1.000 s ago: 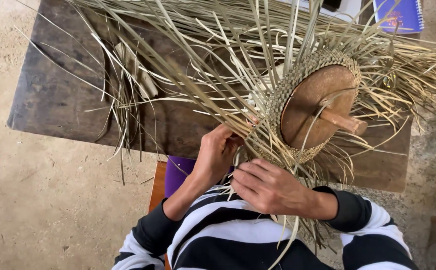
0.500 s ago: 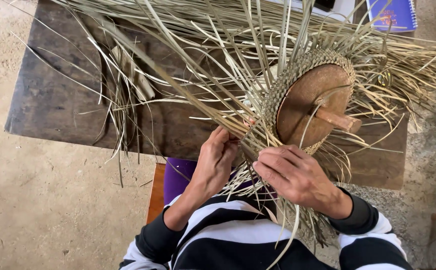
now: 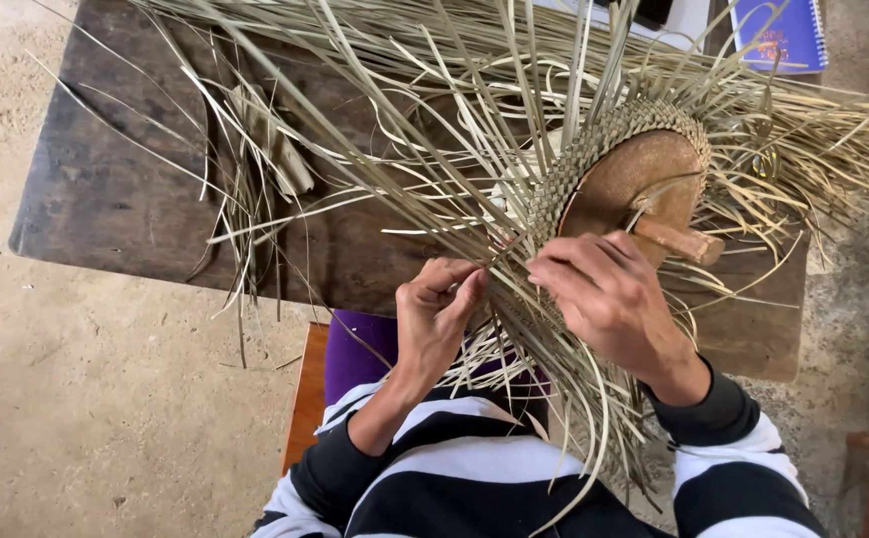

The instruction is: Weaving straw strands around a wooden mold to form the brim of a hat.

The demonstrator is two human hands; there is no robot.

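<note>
A dark wooden table point(image 3: 136, 199) fills the upper view, its near edge running just above the person's lap, with bare concrete floor point(image 3: 86, 418) open to the left. Long straw strips point(image 3: 375, 130) fan across most of the tabletop, leaving only the left end uncovered. The half-woven straw piece point(image 3: 574, 169) wraps a round wooden form point(image 3: 634, 174) (its peg juts right). The left hand point(image 3: 434, 319) pinches strips at the woven edge; the right hand point(image 3: 609, 294) closes on strands beside it, the two apart. Since half a second ago, the right hand has risen closer to the form.
</note>
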